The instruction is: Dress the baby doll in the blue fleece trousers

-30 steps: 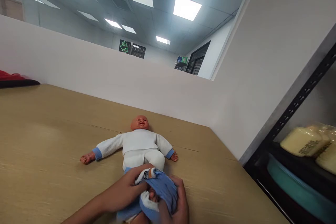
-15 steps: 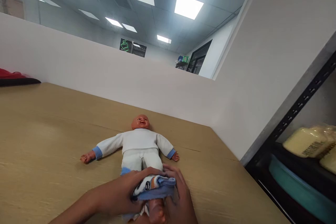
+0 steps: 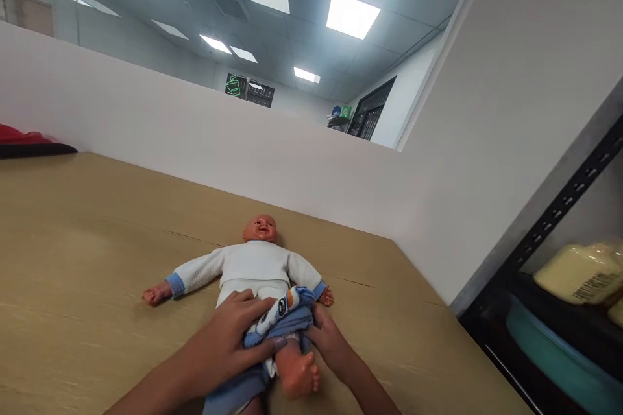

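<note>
A baby doll (image 3: pixel 256 262) lies on its back on the wooden table, in a white top with blue cuffs and white trousers. Blue-and-white cloth with an orange and black print, which looks like its trouser leg (image 3: pixel 285 321), is bunched round one leg. My left hand (image 3: pixel 238 331) grips this cloth from the left, thumb below and fingers over the top. On the right side, my right hand (image 3: pixel 328 340) pinches its edge; some fingertips are hidden. A bare doll foot (image 3: pixel 296 376) sticks out below the bunched cloth. The other leg, in a blue hem, is partly under my left forearm.
The wooden tabletop (image 3: pixel 97 240) meets a low white wall (image 3: pixel 243 155) at the back. To the right stands a black shelf rack (image 3: pixel 549 220) with yellow plastic-wrapped packs (image 3: pixel 579 272) and a teal tray (image 3: pixel 559 356). A red cloth (image 3: pixel 22 135) lies far left.
Both hands have moved up along the doll's leg with the bunched cloth. The bare foot now shows fully below it, and the other leg's blue hem has come into view.
</note>
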`<state>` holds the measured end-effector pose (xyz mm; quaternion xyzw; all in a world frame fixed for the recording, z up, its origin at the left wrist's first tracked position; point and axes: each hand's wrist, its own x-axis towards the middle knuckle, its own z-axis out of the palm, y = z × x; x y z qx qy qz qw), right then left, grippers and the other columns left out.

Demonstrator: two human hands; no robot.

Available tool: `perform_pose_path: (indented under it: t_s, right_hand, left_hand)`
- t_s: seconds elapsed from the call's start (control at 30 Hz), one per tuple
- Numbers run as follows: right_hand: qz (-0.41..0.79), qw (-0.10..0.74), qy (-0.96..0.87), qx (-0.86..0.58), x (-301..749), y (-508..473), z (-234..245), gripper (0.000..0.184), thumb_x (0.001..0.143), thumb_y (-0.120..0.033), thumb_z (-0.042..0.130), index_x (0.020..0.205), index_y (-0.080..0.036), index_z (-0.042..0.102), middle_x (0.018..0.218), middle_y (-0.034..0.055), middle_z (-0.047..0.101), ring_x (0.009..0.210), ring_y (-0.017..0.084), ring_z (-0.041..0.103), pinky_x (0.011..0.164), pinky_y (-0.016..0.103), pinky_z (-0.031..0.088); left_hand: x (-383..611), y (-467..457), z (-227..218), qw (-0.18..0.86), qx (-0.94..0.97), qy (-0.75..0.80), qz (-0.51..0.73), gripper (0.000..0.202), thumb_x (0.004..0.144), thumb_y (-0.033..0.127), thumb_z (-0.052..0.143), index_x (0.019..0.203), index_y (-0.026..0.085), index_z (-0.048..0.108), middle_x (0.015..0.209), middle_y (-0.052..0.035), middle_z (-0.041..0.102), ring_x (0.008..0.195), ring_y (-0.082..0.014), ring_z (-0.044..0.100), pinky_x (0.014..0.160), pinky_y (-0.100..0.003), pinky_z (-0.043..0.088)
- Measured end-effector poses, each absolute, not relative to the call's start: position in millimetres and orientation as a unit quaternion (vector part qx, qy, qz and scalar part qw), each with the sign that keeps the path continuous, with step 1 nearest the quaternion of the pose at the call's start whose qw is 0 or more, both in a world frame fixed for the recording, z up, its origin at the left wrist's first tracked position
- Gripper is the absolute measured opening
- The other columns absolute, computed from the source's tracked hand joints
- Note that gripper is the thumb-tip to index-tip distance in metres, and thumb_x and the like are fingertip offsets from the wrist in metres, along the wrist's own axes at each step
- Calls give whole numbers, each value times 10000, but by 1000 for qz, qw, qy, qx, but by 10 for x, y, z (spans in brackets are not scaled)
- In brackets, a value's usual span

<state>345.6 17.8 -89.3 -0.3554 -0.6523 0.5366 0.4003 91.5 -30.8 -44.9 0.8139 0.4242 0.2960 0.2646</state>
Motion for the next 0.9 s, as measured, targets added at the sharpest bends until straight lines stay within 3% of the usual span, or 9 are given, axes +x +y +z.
perform_pose_path:
  t_s: [0.1, 0.2, 0.4, 0.47, 0.53, 0.6, 0.67, 0.77, 0.9]
  right_hand:
    - [536, 415, -651, -342, 3443, 191, -891, 540, 795, -386, 758, 1307, -219, 724, 1326, 97, 778, 1287, 311, 687, 1196, 498, 475]
    - [555, 400, -646, -340, 3495, 176, -968, 584, 732, -429, 855, 1273, -242, 743, 1318, 99, 780, 1264, 328, 697, 1154, 506, 509]
    - [604, 330, -657, -309, 3662, 56, -963, 970, 642, -670, 947, 1456, -248, 633, 1426, 143, 715, 1369, 362, 652, 1189, 524, 480]
    - [607, 313, -671, -289, 3697, 26, -892, 1053, 610, -699, 964, 1487, -241, 606, 1493, 159, 670, 1434, 367, 605, 1229, 539, 435]
    - [600, 308, -688, -267, 3700, 13, -823, 1026, 619, -739, 948, 1463, -244, 637, 1468, 150, 669, 1429, 359, 602, 1243, 534, 415]
    - [590, 323, -692, -262, 3670, 14, -776, 935, 643, -776, 919, 1390, -258, 700, 1349, 120, 699, 1321, 337, 658, 1177, 488, 482]
    - [578, 349, -684, -275, 3618, 25, -763, 835, 671, -796, 893, 1298, -262, 754, 1241, 89, 698, 1173, 299, 702, 1053, 412, 549]
    - [555, 361, -688, -296, 3543, 61, -802, 711, 741, -797, 842, 1199, -256, 791, 1161, 64, 675, 1056, 259, 691, 949, 352, 553]
    - [538, 396, -682, -298, 3504, 132, -932, 646, 770, -824, 786, 1063, -249, 827, 1073, 67, 694, 1000, 273, 679, 927, 377, 549]
  left_hand:
    - [890, -307, -503, 277, 799, 422, 328, 494, 1007, 646, 638, 1329, 273, 675, 1312, -101, 670, 1234, -377, 561, 1117, -499, 450]
    - [817, -305, -532, 353, 775, 406, 332, 554, 980, 658, 676, 1385, 283, 632, 1415, -84, 639, 1300, -365, 530, 1160, -475, 419]
    - [549, -416, -471, 421, 770, 376, 298, 577, 839, 637, 859, 1252, 284, 664, 1105, 1, 609, 1051, -267, 562, 954, -338, 481]
    - [403, -457, -435, 413, 776, 369, 303, 557, 842, 648, 862, 1235, 298, 679, 1162, 1, 610, 1109, -273, 552, 1008, -333, 469]
    - [224, -452, -411, 396, 782, 375, 302, 496, 890, 635, 833, 1236, 310, 692, 1282, -7, 619, 1247, -295, 526, 1131, -356, 423]
    - [24, -374, -408, 400, 784, 381, 283, 457, 916, 636, 808, 1222, 310, 719, 1308, -10, 641, 1288, -299, 528, 1165, -359, 409]
    - [-180, -220, -419, 456, 770, 372, 246, 476, 914, 672, 791, 1192, 289, 755, 1222, -20, 691, 1168, -274, 599, 1066, -325, 467]
    - [-438, 96, -421, 556, 723, 349, 216, 542, 847, 710, 838, 1104, 235, 788, 1061, -30, 724, 996, -240, 638, 894, -281, 494]
    - [-574, 530, -290, 582, 702, 336, 234, 631, 753, 776, 858, 1014, 212, 745, 875, 3, 613, 828, -199, 591, 791, -287, 514]
